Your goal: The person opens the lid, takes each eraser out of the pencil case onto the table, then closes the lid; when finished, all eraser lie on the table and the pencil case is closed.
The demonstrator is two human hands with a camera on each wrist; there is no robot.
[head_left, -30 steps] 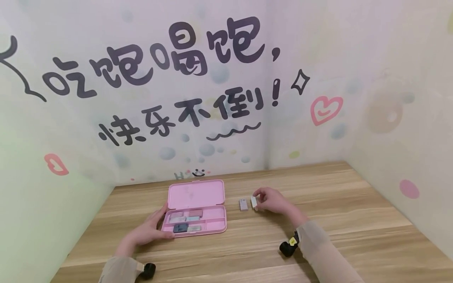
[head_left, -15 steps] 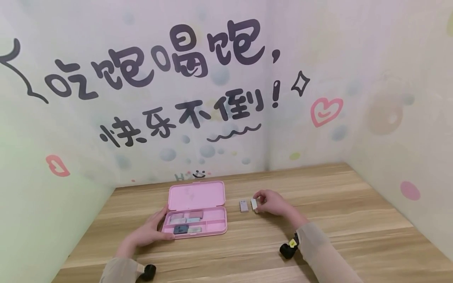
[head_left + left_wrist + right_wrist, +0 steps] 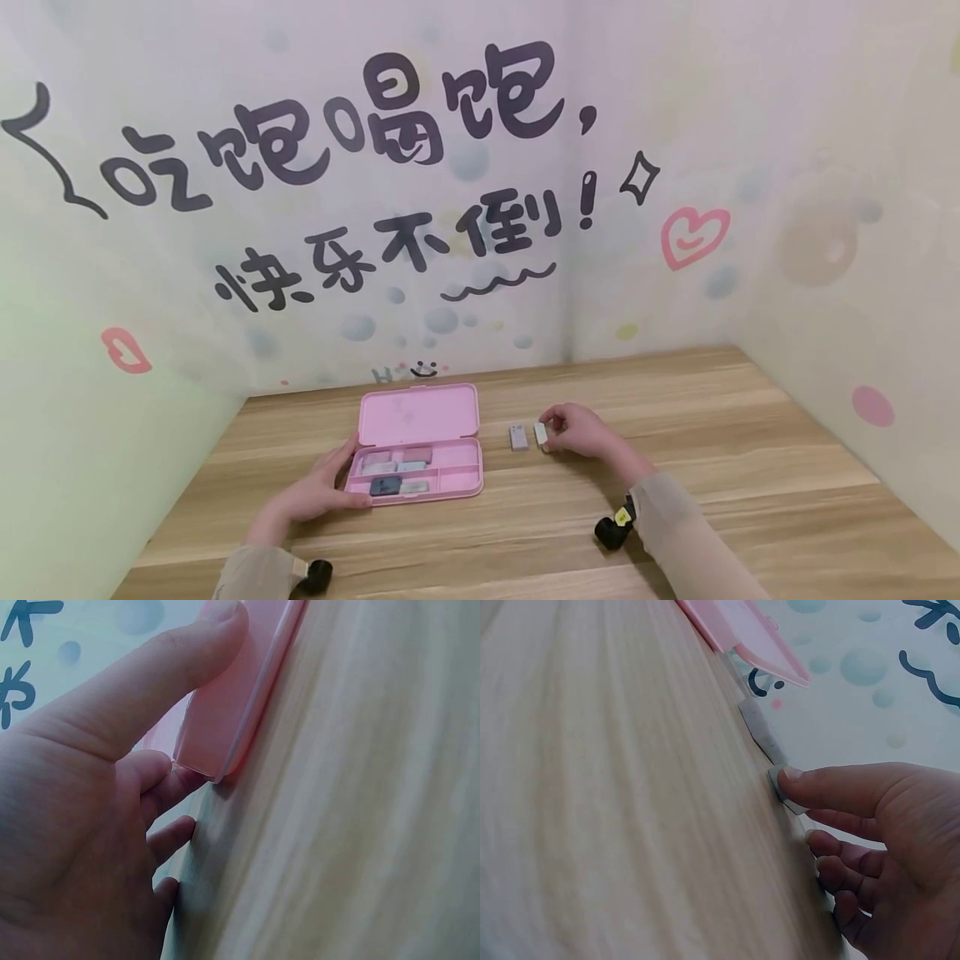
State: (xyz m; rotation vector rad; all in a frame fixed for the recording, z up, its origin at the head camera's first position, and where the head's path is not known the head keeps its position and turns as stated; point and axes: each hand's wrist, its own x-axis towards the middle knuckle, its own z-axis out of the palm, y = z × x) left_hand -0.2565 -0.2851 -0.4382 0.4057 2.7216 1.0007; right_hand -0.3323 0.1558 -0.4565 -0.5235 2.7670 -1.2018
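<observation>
An open pink pencil case (image 3: 459, 454) lies on the table with its lid (image 3: 418, 415) folded back. My left hand (image 3: 318, 490) grips its left end, the thumb along the front wall and the fingers around the far corner. In the left wrist view, the case's pink wall (image 3: 225, 724) shows under the thumb. My right hand (image 3: 583, 431) pinches a small whitish block (image 3: 540, 435) between thumb and fingers, close over the tabletop. Just left of it lies a pale lilac block (image 3: 519, 437) with small dark marks. Several small blocks, including a dark blue one (image 3: 386, 486), lie in the case.
The wood-grain table (image 3: 555, 533) meets a printed wall (image 3: 637, 283) at the back and plain sides left and right. A black wrist camera (image 3: 613, 532) sits at the right sleeve, and another camera (image 3: 318, 575) at the left.
The whole head view has shifted slightly down and right. Both hands keep their places, the left on the pencil case and the right on the whitish block.
</observation>
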